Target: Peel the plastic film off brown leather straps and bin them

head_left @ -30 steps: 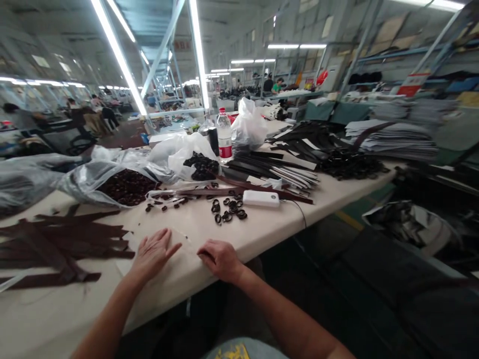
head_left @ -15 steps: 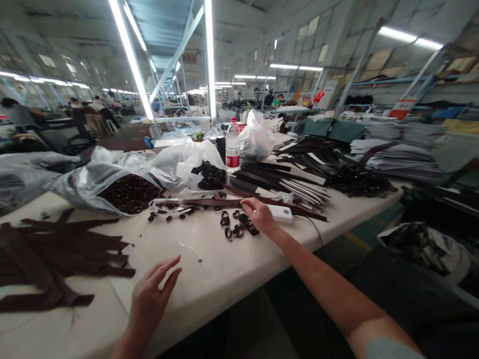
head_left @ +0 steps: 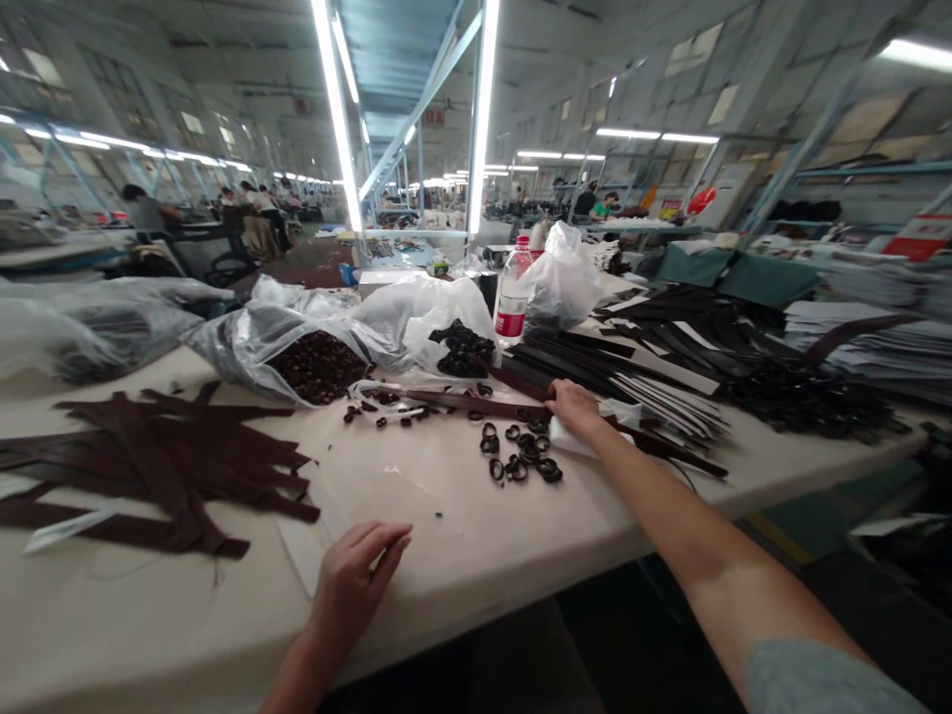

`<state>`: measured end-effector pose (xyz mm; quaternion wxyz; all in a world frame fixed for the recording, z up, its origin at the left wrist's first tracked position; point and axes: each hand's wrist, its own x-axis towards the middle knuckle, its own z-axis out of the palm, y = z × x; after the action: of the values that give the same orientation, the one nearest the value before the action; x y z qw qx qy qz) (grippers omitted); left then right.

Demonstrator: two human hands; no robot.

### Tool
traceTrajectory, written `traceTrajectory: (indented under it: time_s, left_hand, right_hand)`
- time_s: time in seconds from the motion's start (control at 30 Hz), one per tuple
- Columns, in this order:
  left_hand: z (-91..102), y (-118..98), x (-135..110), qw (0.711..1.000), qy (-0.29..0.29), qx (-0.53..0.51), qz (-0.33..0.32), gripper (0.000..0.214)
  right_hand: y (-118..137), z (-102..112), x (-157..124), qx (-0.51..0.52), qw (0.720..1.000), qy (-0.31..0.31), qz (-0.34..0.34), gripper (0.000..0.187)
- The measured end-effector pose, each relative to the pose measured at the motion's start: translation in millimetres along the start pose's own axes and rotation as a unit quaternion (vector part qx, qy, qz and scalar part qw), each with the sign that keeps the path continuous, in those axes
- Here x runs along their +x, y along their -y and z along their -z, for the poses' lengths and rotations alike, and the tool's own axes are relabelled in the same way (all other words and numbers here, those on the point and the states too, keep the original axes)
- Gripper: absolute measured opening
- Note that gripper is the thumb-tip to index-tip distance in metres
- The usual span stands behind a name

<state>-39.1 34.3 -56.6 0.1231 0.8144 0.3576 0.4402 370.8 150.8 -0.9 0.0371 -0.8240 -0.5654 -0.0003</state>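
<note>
Since half a second ago the right hand (head_left: 571,405) has closed on the brown strap (head_left: 476,404) beside the black rings (head_left: 521,458), ready for drawing it in, while the left hand (head_left: 357,575) rests loosely open, holding nothing, on the desk (head_left: 476,535).

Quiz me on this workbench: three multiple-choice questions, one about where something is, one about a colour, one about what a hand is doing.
1. Where does the water bottle stand?
A. behind the white plastic bag of black rings
B. on the floor
C. among the brown strips

2. What colour are the strips piled at the left?
A. white
B. dark brown
C. green

3. How is the left hand?
A. clenching a strip
B. raised in the air
C. resting on the table, holding nothing

Answers: 1 A, it rises just beyond the bag; 2 B, the pile is dark brown; 3 C, its fingers lie loosely on the table.
</note>
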Motion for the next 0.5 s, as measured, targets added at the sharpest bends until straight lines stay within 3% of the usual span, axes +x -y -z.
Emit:
traceTrajectory:
  time_s: [0.17, 0.3, 0.37, 0.47, 0.5]
  left_hand:
    - [-0.4, 1.9, -1.3, 0.998, 0.023, -0.037, 0.045, 0.014]
    - [-4.0, -2.9, -0.6, 0.985, 0.039, -0.109, 0.129, 0.017]
    - [-9.2, -12.4, 3.2, 0.956, 0.047, -0.214, 0.194, 0.030]
    - [-18.6, -31.5, 14.5, 0.866, 0.060, -0.435, 0.239, 0.072]
    - [-20.4, -38.0, 19.3, 0.840, 0.055, -0.481, 0.246, 0.076]
  right_hand:
    - [8.2, 37.2, -36.3, 0.011, 0.999, -0.050, 0.014, 0.018]
    - [14.9, 73.8, -101.3, 0.064, 0.991, -0.085, 0.079, 0.018]
    - [18.6, 80.9, -143.0, 0.181, 0.970, -0.061, 0.148, 0.017]
    - [23.9, 66.7, -198.4, 0.307, 0.931, 0.058, 0.190, 0.020]
    - [25.8, 56.9, -212.1, 0.331, 0.916, 0.107, 0.198, 0.020]
